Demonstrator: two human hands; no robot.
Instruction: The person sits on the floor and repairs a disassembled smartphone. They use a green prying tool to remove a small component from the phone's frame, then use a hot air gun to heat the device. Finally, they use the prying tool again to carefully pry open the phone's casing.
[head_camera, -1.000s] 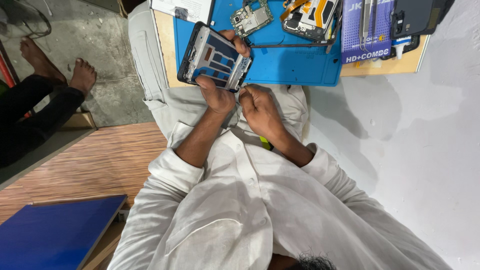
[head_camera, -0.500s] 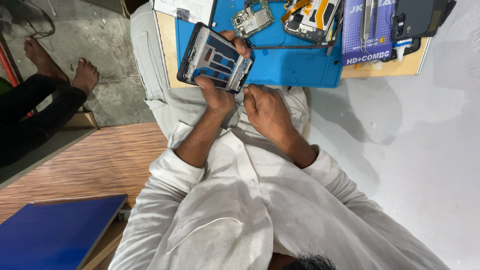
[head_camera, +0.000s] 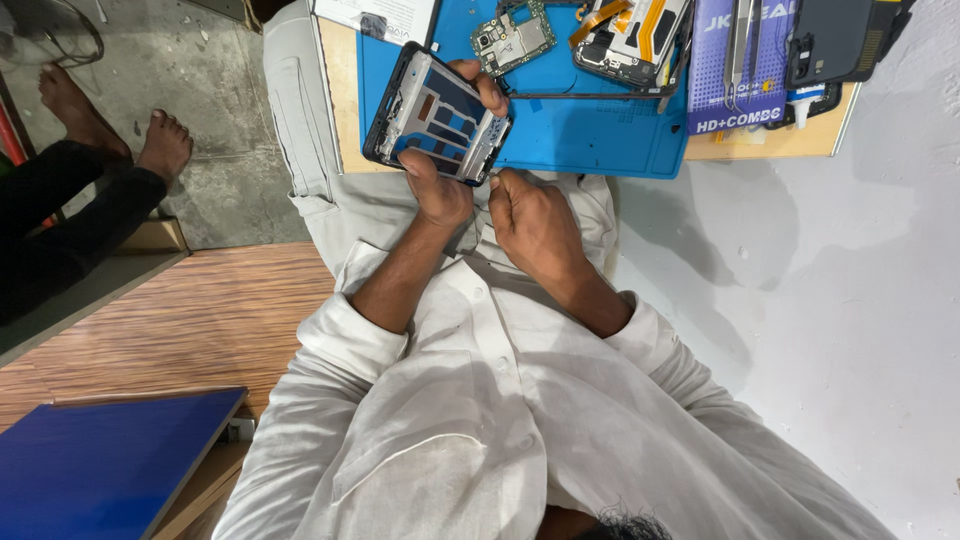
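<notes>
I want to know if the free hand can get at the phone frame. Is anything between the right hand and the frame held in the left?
Nothing visible does. The left hand holds the phone frame over the blue mat; the right hand sits right beside the frame's lower corner, with no object between them.

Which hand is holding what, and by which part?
Left hand grips the phone frame by its two long side edges near one end. Right hand touches the frame's corner; what it pinches cannot be told.

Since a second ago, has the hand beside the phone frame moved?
Yes. The right hand has shifted slightly up toward the blue mat edge, nearer the phone frame corner, which the left hand holds.
</notes>
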